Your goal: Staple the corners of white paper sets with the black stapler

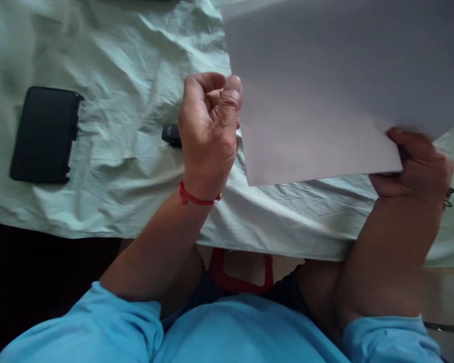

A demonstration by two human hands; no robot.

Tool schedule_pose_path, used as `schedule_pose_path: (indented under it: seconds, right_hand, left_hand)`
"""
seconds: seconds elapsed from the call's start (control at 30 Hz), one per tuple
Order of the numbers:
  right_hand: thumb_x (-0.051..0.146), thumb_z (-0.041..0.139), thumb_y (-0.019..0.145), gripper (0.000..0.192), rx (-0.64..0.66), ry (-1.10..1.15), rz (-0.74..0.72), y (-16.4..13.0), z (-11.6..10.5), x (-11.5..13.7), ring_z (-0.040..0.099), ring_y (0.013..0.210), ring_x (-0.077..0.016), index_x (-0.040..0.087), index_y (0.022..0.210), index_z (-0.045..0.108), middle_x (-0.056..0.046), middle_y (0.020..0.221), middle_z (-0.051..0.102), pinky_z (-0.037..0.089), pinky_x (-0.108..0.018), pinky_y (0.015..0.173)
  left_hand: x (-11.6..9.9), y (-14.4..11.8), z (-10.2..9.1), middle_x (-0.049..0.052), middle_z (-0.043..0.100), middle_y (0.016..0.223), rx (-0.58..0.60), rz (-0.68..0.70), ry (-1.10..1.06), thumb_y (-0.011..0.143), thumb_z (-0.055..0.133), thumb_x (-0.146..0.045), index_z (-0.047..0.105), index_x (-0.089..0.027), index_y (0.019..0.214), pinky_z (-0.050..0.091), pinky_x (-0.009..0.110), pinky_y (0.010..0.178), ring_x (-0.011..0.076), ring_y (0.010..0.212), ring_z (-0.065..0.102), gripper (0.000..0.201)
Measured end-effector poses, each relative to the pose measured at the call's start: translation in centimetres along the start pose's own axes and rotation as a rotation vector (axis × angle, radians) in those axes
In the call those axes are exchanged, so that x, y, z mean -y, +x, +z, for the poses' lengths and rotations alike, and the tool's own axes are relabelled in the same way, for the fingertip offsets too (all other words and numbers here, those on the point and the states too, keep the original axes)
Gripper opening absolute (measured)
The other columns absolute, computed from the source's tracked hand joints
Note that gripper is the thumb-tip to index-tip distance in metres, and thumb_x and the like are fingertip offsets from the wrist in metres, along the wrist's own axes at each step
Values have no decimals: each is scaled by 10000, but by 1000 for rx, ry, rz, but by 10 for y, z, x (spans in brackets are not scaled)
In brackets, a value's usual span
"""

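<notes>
A large white sheet of paper (318,96), perhaps several sheets together, is held up over the cloth and runs out of the top of the view. My right hand (419,164) grips its lower right part, thumb on top and fingers underneath. At the left edge, my left hand (211,113) is closed, with curled fingers and the thumb over the margin; its fingertips are partly hidden. Behind that wrist, a small black object (171,134) pokes out, mostly covered by the hand.
A pale green wrinkled cloth (117,201) covers the table. On the left lies a black flat case (45,135) with an uneven right side. Below the table edge, a red frame-like piece (242,287) shows between my legs.
</notes>
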State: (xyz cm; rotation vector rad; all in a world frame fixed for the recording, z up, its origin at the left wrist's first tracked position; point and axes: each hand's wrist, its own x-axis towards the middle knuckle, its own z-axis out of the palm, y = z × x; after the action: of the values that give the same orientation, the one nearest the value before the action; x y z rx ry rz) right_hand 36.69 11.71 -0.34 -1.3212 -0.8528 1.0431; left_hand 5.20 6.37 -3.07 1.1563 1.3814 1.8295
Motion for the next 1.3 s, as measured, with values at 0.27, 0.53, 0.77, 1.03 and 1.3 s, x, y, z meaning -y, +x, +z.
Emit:
schedule_pose_path:
  seconds: [0.27, 0.53, 0.77, 1.03, 1.3]
  right_hand:
    - [155, 819, 500, 309, -23, 34, 29, -7, 6, 2, 730, 921, -217, 202, 776, 689, -15, 974, 738, 662, -391, 765]
    - [266, 964, 531, 397, 185, -414, 317, -18, -8, 16, 707, 790, -159, 162, 886, 818, -92, 969, 788, 586, -222, 622]
    - [298, 910, 585, 390, 184, -365, 223, -10, -9, 7, 604, 620, -112, 183, 946, 816, -25, 807, 734, 472, -203, 500]
    - [205, 837, 545, 397, 64, -181, 84, -1, -7, -2, 680, 756, -142, 197, 941, 824, -37, 972, 786, 598, -307, 708]
    - [199, 825, 530, 261, 20, -116, 37, 0, -3, -4, 739, 874, -198, 200, 784, 767, -38, 978, 794, 649, -425, 902]
  left_hand:
    - [-7, 8, -17, -47, 500, 589, 226, -126, -65, 719, 1006, -605, 679, -282, 771, 390, 336, 485, 112, 502, 423, 462]
    - [-12, 10, -23, -29, 642, 650, 166, 47, 91, 772, 948, -660, 720, -252, 728, 426, 321, 517, 134, 586, 536, 469]
    - [2, 12, -24, -32, 520, 572, 163, 68, 159, 861, 848, -711, 668, -268, 662, 274, 325, 452, 116, 518, 374, 518]
    - [5, 16, -26, 40, 806, 931, 347, -39, 97, 630, 1009, -703, 718, -277, 988, 636, 449, 666, 246, 789, 725, 629]
    - [13, 19, -31, -16, 673, 694, 250, 13, 125, 746, 928, -743, 693, -273, 815, 491, 376, 528, 147, 586, 558, 530]
